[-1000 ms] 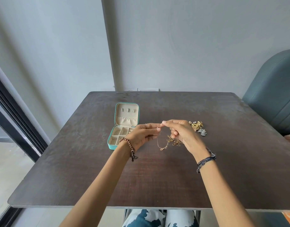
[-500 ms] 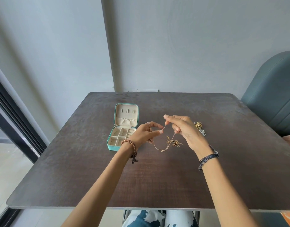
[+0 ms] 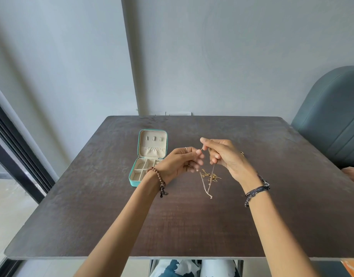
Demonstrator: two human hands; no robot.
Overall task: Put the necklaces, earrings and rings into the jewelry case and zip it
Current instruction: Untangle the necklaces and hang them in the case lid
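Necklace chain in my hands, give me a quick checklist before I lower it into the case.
1. Case open, lid back: ok.
2. Tray compartments visibly free: ok; right part hidden by the left hand.
3. Right hand pinches necklace: ok.
4. Left hand's hold on the chain: cannot tell.
5. Chain untangled: not ok, bunched mid-length.
6. Chain end off the table: cannot tell.

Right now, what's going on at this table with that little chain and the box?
A person seated at the dark table holds a thin gold necklace up over it. The right hand pinches the chain near its top; the left hand has its fingers on it too, apparently untangling it. The knotted part dangles between the hands. The teal jewelry case lies open to the left, nothing visible in its compartments. Nothing is packed yet.
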